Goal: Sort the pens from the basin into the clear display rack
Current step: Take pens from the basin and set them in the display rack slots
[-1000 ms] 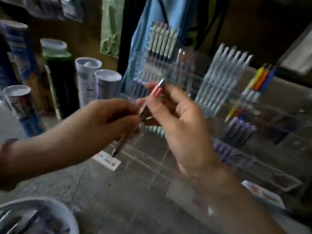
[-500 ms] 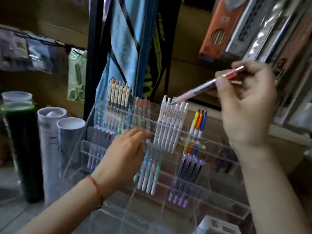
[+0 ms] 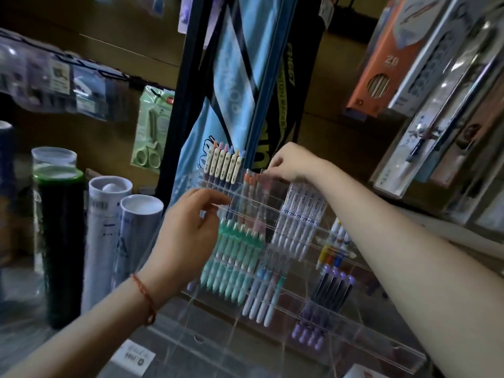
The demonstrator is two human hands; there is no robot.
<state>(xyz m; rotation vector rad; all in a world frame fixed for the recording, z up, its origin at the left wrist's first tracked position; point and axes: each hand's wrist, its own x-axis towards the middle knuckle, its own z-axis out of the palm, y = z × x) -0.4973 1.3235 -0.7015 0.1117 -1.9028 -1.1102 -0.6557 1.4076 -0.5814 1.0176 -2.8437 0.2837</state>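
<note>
The right hand (image 3: 289, 162) pinches the top of a pink pen (image 3: 261, 186) in its fingertips. It holds the pen tip-down at the top tier of the rack (image 3: 381, 347), just beside the orange-capped pens (image 3: 248, 181). I judge the grip is at the very end so the barrel can slide into the narrow slot without the fingers fouling its neighbours.

The left hand (image 3: 191, 230) lies against the rack's front with fingers bent (likely to steady it, since light acrylic would shift under a push). Whether it clasps a rail or only touches, I cannot tell.

The rack is clear, hard, glossy plastic in stepped tiers, with thin dividers sorting the pens by kind: teal pens (image 3: 234, 263) in the middle, white pens (image 3: 297, 214) to the right. All are slim, smooth cylinders leaning back. The basin is out of view.
</note>
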